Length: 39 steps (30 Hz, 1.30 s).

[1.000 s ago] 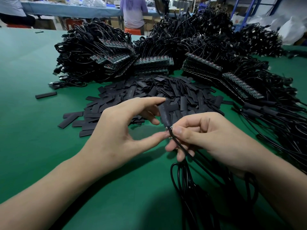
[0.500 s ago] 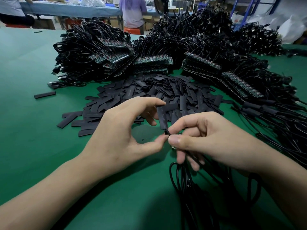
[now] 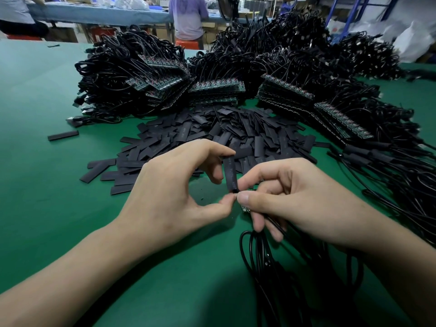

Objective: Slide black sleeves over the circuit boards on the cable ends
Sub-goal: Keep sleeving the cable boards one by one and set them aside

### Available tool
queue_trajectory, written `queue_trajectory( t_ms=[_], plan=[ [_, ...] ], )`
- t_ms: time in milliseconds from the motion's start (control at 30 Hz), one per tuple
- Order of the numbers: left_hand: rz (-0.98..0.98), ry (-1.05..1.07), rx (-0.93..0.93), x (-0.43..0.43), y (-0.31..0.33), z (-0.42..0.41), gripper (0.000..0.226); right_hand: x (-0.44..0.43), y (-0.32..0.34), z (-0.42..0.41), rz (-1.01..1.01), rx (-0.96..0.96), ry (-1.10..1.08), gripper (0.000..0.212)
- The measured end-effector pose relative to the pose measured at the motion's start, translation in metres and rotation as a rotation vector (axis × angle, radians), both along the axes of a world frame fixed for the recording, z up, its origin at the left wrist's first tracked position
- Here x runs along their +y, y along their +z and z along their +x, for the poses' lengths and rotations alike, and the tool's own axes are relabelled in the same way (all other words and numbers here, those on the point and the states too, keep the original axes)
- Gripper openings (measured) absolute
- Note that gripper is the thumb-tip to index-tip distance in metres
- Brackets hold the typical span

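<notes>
- While the green table (image 3: 59,208) spreads wide beneath us, the heaps of cables (image 3: 141,74) with bare boards lie at its far side, well apart from our hands.
- Between those heaps and our hands lies the pile of loose sleeves (image 3: 247,135), flat and scattered.
- Our cable (image 3: 271,279) coils low on the near right and runs up into the right hand's fingers.
- Our left hand (image 3: 169,197) arches over the work, with its index tip on the top end of one sleeve (image 3: 230,173) and its thumb tip at the bottom end, pinching it lengthwise. Its other fingers curl loosely behind.
- Our right hand (image 3: 306,201) pinches the cable's end between thumb and index finger, right at the sleeve's lower mouth, and its lower fingers curl round the cable.
- That sleeve stands nearly upright, so its long axis runs top to bottom, with the lower opening just beside our right thumb tip.
- Only a sliver of the circuit board (image 3: 245,209) shows under our right thumb, just below and right of the mouth, and we cannot tell whether its tip is inside.
- We judge that the next move means lining the board up with that axis and feeding it upward. Our right hand is nearer the board, while the left steadies the sleeve.
</notes>
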<state>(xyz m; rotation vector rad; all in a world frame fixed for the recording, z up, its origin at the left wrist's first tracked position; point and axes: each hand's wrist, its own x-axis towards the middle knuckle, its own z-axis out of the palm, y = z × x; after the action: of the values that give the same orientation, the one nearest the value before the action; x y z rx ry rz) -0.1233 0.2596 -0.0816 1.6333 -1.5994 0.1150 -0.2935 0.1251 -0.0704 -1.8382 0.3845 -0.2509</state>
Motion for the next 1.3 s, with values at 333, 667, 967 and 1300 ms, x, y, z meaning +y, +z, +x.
queue_trajectory(
  t_ms=[333,667,967,1300],
  plan=[
    [-0.028,0.006,-0.203,-0.002,-0.003,0.001,0.043,0.01,-0.007,0.006,-0.196,0.01,-0.114,0.019],
    [-0.156,-0.045,0.008,-0.003,-0.001,-0.001,0.042,0.005,-0.002,0.004,0.112,-0.122,0.024,0.025],
    [-0.157,0.039,0.026,-0.002,-0.001,-0.004,0.041,0.003,0.01,0.002,0.206,0.025,0.17,0.045],
    [-0.056,0.144,0.129,-0.003,-0.002,-0.002,0.045,0.002,0.013,0.002,0.061,0.071,0.084,0.032]
  ],
)
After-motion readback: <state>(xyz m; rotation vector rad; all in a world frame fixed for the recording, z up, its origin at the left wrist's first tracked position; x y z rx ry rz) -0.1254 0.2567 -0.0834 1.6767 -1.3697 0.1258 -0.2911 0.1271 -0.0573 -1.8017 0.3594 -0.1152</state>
